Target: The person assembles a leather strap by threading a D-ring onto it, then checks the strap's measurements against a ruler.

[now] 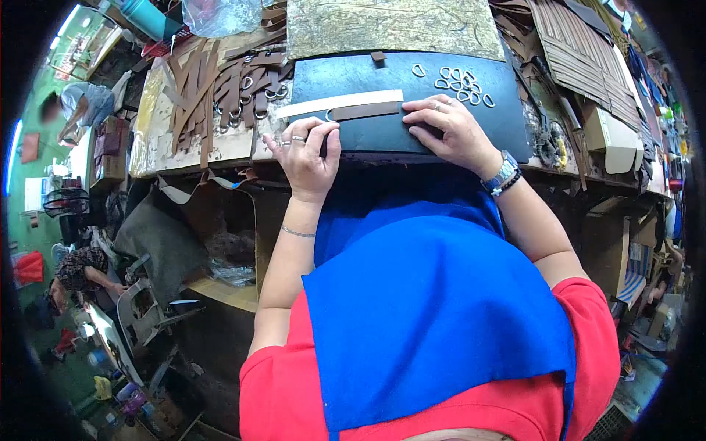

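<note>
Between my hands a brown leather strap (365,111) lies crosswise on the dark mat (368,136), with a metal ring (329,115) at its left end. My left hand (309,156) is closed at that ringed end, fingers curled and thumb close to the index finger. At the other end, my right hand (452,131) has its fingertips on the strap, thumb a little below them. Just behind the strap runs a cream-coloured strip (342,103). What lies beneath the fingertips is hidden.
Several loose metal rings (460,79) sit on the mat's right side. A small brown piece (378,56) is at its back edge. Brown straps, some with rings (250,84), are piled at left. A worn board (390,28) lies behind; stacked strips (570,55) are at right.
</note>
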The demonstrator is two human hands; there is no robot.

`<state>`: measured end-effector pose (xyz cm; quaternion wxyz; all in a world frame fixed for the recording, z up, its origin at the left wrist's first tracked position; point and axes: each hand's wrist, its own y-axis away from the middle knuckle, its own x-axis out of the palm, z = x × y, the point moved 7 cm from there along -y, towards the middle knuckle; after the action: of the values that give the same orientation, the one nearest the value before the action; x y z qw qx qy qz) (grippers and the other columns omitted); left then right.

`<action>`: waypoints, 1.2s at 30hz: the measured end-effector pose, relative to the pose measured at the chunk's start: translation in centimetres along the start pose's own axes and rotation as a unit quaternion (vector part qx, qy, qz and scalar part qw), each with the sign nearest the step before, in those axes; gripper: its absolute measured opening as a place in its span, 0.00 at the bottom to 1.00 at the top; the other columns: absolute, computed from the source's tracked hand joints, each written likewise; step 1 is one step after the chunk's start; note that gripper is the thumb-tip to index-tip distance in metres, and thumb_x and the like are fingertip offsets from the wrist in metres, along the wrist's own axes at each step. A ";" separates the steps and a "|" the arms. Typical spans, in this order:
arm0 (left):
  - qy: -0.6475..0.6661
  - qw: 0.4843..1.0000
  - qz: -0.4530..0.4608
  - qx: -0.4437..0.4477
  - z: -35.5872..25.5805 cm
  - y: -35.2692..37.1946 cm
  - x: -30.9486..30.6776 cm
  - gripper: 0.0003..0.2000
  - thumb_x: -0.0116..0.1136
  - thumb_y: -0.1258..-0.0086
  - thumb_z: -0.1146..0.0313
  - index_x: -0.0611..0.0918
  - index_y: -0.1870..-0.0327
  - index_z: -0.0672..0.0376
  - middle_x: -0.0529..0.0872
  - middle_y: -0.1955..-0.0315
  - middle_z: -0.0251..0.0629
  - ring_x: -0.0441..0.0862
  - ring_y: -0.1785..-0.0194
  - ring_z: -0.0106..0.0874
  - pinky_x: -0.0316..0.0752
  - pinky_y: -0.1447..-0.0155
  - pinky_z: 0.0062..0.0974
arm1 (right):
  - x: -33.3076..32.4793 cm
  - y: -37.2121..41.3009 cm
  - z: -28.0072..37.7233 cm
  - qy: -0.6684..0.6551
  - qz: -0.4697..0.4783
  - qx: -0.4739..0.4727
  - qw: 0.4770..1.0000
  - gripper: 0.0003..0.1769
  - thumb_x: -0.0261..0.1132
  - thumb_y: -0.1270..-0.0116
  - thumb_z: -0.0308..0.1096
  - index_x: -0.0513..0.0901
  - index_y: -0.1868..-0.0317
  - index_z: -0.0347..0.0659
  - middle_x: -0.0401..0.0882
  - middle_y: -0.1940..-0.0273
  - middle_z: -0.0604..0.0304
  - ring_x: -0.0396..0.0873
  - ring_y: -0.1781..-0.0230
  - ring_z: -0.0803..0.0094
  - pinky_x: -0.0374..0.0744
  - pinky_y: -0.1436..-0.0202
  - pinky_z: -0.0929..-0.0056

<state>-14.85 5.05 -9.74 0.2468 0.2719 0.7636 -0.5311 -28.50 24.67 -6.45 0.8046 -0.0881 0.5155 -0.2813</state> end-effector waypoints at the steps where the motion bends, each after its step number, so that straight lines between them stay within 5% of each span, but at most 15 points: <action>1: 0.000 1.000 0.002 0.000 0.0 0.0 0.0 0.05 0.62 0.27 0.58 0.88 0.60 0.42 0.84 0.58 0.23 0.79 0.44 0.31 0.40 0.22 0.62 | 0.0 0.0 0.0 0.000 0.001 0.001 1.000 0.07 0.70 0.35 0.33 0.86 0.57 0.44 0.87 0.46 0.61 0.81 0.46 0.59 0.76 0.39 0.61; 19: 0.025 0.999 0.028 -0.016 0.1 -0.4 -0.3 0.06 0.65 0.29 0.56 0.87 0.58 0.43 0.84 0.56 0.22 0.79 0.43 0.31 0.42 0.25 0.69 | 0.0 -0.1 0.1 0.009 -0.003 -0.007 1.000 0.09 0.71 0.35 0.33 0.86 0.55 0.44 0.87 0.47 0.61 0.82 0.47 0.59 0.78 0.40 0.62; 28: -0.019 0.996 0.084 -0.022 1.2 -0.9 -0.9 0.17 0.62 0.28 0.50 0.85 0.44 0.45 0.80 0.38 0.30 0.73 0.29 0.36 0.38 0.27 0.75 | 0.0 -0.2 0.5 0.031 0.001 -0.003 1.000 0.11 0.70 0.35 0.32 0.85 0.52 0.46 0.86 0.45 0.62 0.81 0.46 0.59 0.77 0.40 0.61; 36: -0.004 0.995 0.103 -0.019 1.4 -0.7 -0.5 0.16 0.61 0.27 0.51 0.86 0.45 0.47 0.79 0.36 0.31 0.70 0.27 0.36 0.35 0.26 0.74 | 0.4 -0.3 0.6 0.048 0.020 0.014 0.999 0.12 0.69 0.35 0.32 0.85 0.50 0.49 0.85 0.43 0.66 0.80 0.44 0.62 0.76 0.40 0.60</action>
<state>-14.85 3.43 -9.38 0.3083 0.3420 0.7408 -0.4891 -27.92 24.09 -6.34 0.7854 -0.0528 0.5516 -0.2759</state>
